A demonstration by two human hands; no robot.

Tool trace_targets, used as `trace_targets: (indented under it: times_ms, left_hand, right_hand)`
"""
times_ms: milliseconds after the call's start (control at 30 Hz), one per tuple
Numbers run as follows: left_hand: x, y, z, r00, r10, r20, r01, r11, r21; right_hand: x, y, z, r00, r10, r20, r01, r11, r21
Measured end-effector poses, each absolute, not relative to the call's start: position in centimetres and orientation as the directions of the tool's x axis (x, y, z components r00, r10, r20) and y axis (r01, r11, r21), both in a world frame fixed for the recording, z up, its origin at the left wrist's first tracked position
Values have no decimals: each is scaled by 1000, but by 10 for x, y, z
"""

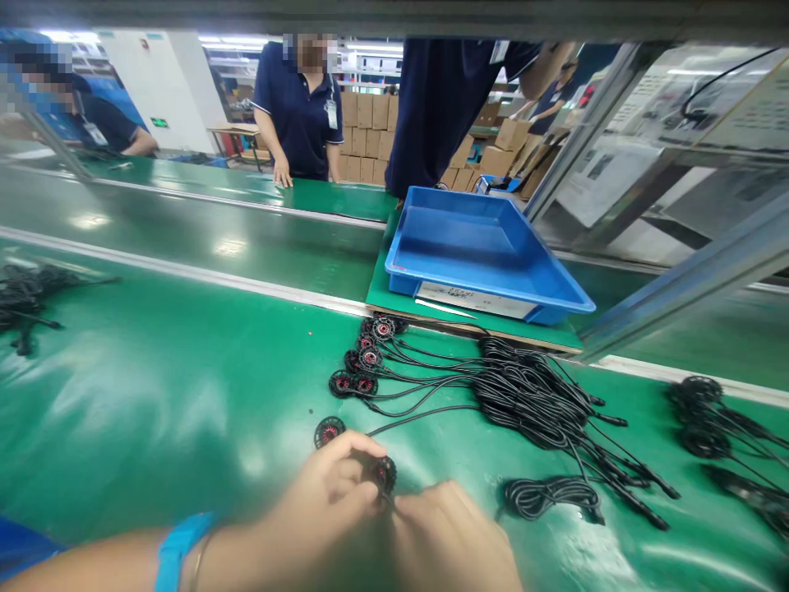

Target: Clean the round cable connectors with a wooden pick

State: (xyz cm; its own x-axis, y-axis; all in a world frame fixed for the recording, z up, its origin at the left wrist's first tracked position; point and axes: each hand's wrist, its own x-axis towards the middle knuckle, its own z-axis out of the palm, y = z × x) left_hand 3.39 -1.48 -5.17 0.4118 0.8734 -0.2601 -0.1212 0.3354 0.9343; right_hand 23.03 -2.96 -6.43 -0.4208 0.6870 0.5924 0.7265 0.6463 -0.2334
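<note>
Between the thumb and forefinger of my left hand (329,489) is a small round black part (386,474) with a red centre, shaped like a spoked wheel and turned partly edge-on. My right hand (456,530) is closed just to its right, fingertips pinching what looks like the thin black cable at the part's lower edge; most of that cable is hidden by the fingers. Another such wheel-shaped part (329,432) lies just beyond my left hand. Beside my right hand rests a coiled black cable (548,497).
Several wheel-shaped parts (370,358) lie ahead, joined to a heap of bundled black cables (530,386). A blue tray (486,292) sits on a raised green board. More cables lie at far left (30,296) and right (706,436). Co-workers (302,115) are across the bench.
</note>
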Motion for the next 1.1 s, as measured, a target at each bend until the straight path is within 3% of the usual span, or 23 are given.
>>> trace_targets:
  times_ms: [167,333,533,600,867,1100]
  left_hand:
    - [35,-12,-52,420,870,-261,-167,356,919]
    - [35,-11,-50,430,864,-261,-185,367,912]
    - [35,-11,-48,382,890,-250,-225,352,909]
    - [34,-11,-48,385,888,-253,-237,360,902]
    - [33,-12,-47,424,867,-261,-232,383,894]
    - [32,-10,-46,389,888,-246,-201,343,917]
  right_hand:
    - [228,-26,-59,-429,647,630,692,684,-232]
    - [231,-26,-70,-566,557,608,653,753,-83]
    - [232,-32,-76,-390,729,563,786,582,-209]
    - [231,-31,-73,-402,748,528,789,576,-215]
    - [224,-25,-71,-507,695,510,735,658,-165]
    - [230,-24,-73,-553,641,533,738,674,-44]
